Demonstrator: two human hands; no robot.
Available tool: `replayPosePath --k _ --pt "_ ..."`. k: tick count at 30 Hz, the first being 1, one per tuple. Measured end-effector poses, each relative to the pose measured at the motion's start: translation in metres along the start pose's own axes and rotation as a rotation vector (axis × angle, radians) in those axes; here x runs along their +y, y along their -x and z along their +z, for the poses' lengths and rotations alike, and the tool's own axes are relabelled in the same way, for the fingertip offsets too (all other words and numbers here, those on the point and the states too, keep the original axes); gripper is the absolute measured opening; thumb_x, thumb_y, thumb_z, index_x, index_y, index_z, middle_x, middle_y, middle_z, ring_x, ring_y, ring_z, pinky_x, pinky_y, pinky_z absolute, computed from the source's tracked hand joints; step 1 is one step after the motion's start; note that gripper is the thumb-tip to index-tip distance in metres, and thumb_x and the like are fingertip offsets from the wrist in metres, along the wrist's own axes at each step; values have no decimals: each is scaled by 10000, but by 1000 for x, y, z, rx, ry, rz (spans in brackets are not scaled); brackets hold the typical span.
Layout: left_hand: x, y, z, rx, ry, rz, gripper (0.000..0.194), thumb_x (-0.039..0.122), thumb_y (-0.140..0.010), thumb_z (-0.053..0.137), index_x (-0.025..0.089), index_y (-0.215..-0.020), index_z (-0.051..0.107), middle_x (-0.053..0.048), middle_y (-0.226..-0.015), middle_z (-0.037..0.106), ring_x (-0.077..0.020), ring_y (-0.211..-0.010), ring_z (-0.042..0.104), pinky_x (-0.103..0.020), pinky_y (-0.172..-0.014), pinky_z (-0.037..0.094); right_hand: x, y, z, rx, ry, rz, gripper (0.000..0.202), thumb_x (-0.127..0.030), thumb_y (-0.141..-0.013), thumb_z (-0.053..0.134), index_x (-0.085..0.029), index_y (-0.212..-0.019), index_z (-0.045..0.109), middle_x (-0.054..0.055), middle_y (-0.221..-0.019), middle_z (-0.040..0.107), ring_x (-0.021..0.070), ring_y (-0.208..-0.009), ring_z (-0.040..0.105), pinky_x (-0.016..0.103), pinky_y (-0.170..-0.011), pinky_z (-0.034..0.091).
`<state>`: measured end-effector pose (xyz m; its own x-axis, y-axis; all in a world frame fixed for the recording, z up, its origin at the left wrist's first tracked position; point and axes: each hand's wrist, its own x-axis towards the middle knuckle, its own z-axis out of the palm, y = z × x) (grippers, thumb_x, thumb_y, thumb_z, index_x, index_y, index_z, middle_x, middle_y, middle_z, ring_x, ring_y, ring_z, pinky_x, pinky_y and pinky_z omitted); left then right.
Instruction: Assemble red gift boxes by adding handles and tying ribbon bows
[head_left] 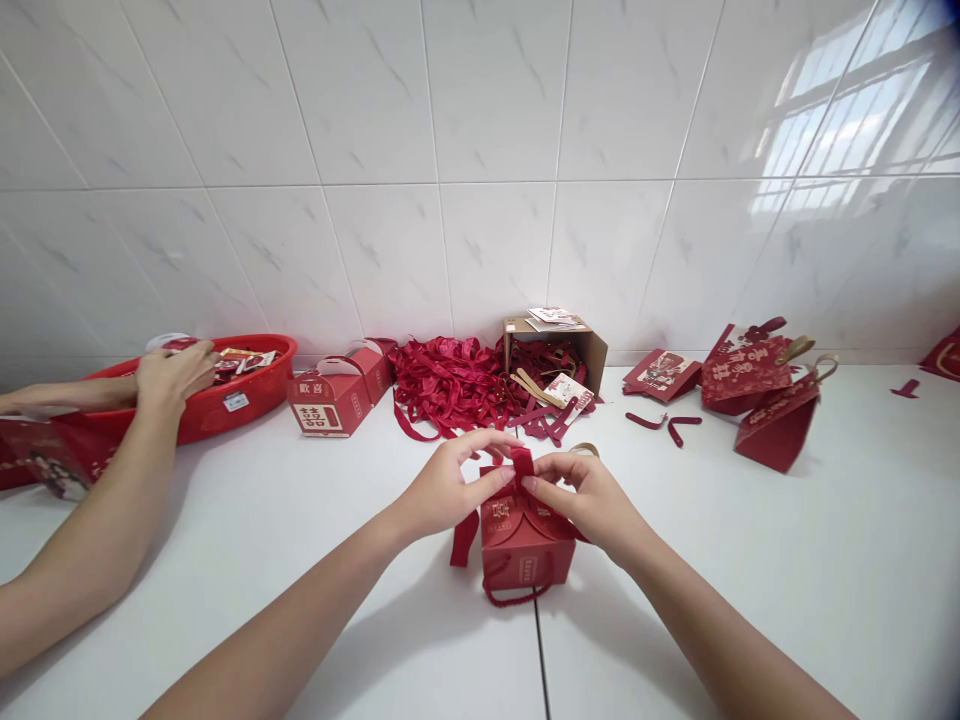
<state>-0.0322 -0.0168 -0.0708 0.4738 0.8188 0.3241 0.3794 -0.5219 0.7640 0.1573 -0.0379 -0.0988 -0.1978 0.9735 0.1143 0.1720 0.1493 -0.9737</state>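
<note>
- Looking down on a white tabletop point(375, 630) before a wall point(495, 100) of pale marbled tiles, with a window's reflection at upper right.
- At the centre, under both hands and across a dark seam point(543, 660) in the tabletop: a small red box point(529, 562) with pale lettering and a dark red rope handle point(517, 602) drooping along the front.
- With the left hand point(450, 485), pinching a red ribbon point(523, 462) above the box's top, with arched fingers and a thumb close to the fingertips.
- With the right hand point(594, 497), pinching the same ribbon from the other side, between thumb and bent fingers.
- Just left of the box, a loose ribbon end point(464, 540).
- Farther back, a heap of red ribbons point(450, 385); beside it, an open cardboard box point(595, 355) full of dark red strips, with printed cards point(555, 317) on top.
- Left of the heap, a lettered red carton point(325, 408); beyond it, a red basin point(247, 402) of packets under a co-worker's hand point(172, 375), with contents of that grip too hidden to tell.
- At right, near the wall, folded red cards point(664, 375) and red bags point(750, 375) with looped handles.
</note>
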Motion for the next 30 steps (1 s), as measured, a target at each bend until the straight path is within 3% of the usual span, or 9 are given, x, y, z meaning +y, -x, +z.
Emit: replayPosePath --k 3,8,11,14,17,20,23,26,30 --pt "4 -7 3 9 39 46 116 257 -810 610 191 -877 678 -18 -895 705 -159 -855 642 -252 -786 493 0 -1 0 -17 -13 4 258 -392 -773 626 -157 -854 695 45 -788 672 144 -700 562 278 -667 450" --pt "-2 -10 8 230 -150 119 102 165 -789 589 183 -805 688 -3 -786 707 -154 -761 650 -258 -730 490 -3 4 -7 -51 -31 6 237 -364 -759 667 -172 -876 592 -7 -699 603 117 -655 511 251 -621 410" --pt "-6 -9 11 320 -225 133 137 119 -762 585 186 -793 701 -10 -789 706 -178 -787 635 -310 -790 459 -7 11 -20 -246 -14 55 278 -377 -743 698 -187 -802 504 -46 -626 532 92 -569 455 224 -532 352" --pt "-7 -9 14 332 -260 158 130 117 -763 592 188 -798 695 3 -758 705 -164 -726 634 -301 -742 457 -11 14 -32 -418 65 33 376 -418 -730 713 -188 -658 425 -64 -576 436 76 -538 379 222 -505 296" --pt "-6 -8 14 327 -291 203 126 116 -770 596 196 -788 691 15 -743 703 -153 -705 628 -298 -725 441 -14 13 -36 -271 211 -18 490 -496 -762 657 -194 -570 324 -74 -547 303 71 -520 267 234 -482 223" --pt "-4 -7 13 333 -333 255 117 136 -779 610 211 -766 699 15 -745 706 -163 -724 619 -324 -749 409 -16 9 -28 -55 230 -105 369 -500 -806 602 -185 -657 481 -39 -623 459 94 -575 393 239 -530 324" --pt "-3 -5 11 355 -412 323 133 154 -797 601 226 -761 706 13 -741 713 -170 -728 617 -337 -753 387 -15 7 -15 -4 165 -167 269 -453 -821 592 -185 -813 618 14 -791 623 136 -711 531 264 -642 410" --pt "-4 -3 11 393 -555 376 154 194 -829 576 236 -763 708 5 -744 720 -173 -726 619 -344 -749 382 -11 7 -6 44 152 -176 246 -418 -815 595 -184 -750 635 21 -753 639 153 -723 551 282 -669 418" --pt "-6 -1 16 442 -601 333 169 213 -837 562 240 -753 706 4 -736 723 -175 -721 622 -348 -744 386 -4 6 1 81 127 -161 238 -404 -795 605 -180 -717 630 32 -737 647 165 -721 563 287 -663 440"
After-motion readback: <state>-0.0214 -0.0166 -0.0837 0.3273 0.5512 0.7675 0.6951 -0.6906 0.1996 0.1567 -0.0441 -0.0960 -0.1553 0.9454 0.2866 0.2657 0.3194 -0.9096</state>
